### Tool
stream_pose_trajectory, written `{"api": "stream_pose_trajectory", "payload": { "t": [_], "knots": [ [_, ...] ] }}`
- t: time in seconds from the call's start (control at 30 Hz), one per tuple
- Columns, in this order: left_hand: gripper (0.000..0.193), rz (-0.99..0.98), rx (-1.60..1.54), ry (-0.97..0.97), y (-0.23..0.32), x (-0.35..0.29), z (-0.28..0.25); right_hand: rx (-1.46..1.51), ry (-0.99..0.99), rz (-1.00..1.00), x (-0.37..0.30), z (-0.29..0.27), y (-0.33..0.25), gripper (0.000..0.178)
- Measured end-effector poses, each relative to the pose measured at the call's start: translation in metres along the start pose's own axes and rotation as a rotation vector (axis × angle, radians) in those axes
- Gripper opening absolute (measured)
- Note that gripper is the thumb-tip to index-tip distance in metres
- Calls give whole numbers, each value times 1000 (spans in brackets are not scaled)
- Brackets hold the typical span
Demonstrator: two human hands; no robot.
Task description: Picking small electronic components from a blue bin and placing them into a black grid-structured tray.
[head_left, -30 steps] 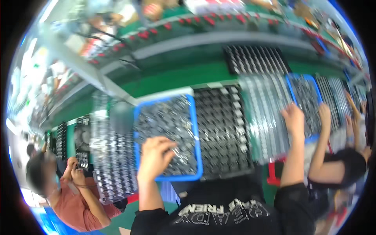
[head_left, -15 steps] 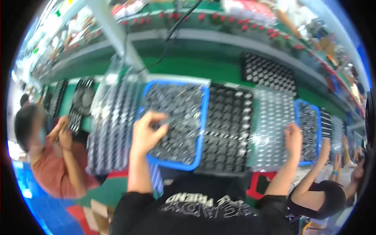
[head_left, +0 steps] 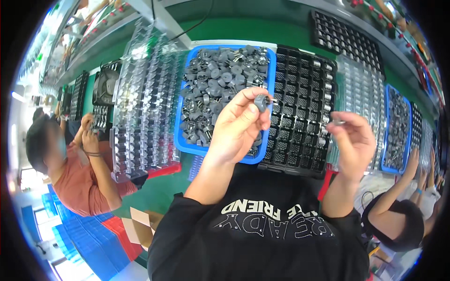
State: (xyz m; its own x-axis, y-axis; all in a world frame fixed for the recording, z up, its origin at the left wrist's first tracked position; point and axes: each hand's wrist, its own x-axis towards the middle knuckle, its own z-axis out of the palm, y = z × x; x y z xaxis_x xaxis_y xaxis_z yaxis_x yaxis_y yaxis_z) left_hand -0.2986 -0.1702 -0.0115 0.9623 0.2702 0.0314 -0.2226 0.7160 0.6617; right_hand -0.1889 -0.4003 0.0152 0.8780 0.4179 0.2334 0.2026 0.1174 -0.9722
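Observation:
My left hand is closed around a dark grey round part with a metal tip, held up over the right edge of a blue bin. Many similar grey round parts with thin metal pins lie heaped in that bin. Above the right side of a black pocketed tray, my right hand pinches a small silvery piece, mostly hidden by the fingers. Shiny metallic parts sit along that tray's right column.
Clear plastic pocketed trays stand left of the bin, and another lies on the right. Another black tray is behind. A second blue bin lies farther right. Co-workers sit at both sides; one wears a reddish shirt.
My left hand has moved right from over the bin's parts and now holds a grey round part. The right hand now hovers by the black tray's right column. The view has shifted.

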Motion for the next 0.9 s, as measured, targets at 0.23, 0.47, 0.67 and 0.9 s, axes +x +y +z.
{"api": "stream_pose_trajectory", "payload": {
  "t": [0.23, 0.47, 0.67, 0.9],
  "knots": [
    [32, -22, -103, -67, -7, 0, 22, 159, -146, 5, -6, 42, -10, 28],
    [49, 76, 3, -59, -17, -1, 27, -229, -69, -449, -1, 51, -10, 36],
    [56, 64, 48, -118, -16, -5, 26, -247, -49, -562, 3, 59, -7, 35],
    [51, 66, 65, -142, -18, -6, 28, -227, -69, -590, 4, 57, -6, 36]
  ]
}}
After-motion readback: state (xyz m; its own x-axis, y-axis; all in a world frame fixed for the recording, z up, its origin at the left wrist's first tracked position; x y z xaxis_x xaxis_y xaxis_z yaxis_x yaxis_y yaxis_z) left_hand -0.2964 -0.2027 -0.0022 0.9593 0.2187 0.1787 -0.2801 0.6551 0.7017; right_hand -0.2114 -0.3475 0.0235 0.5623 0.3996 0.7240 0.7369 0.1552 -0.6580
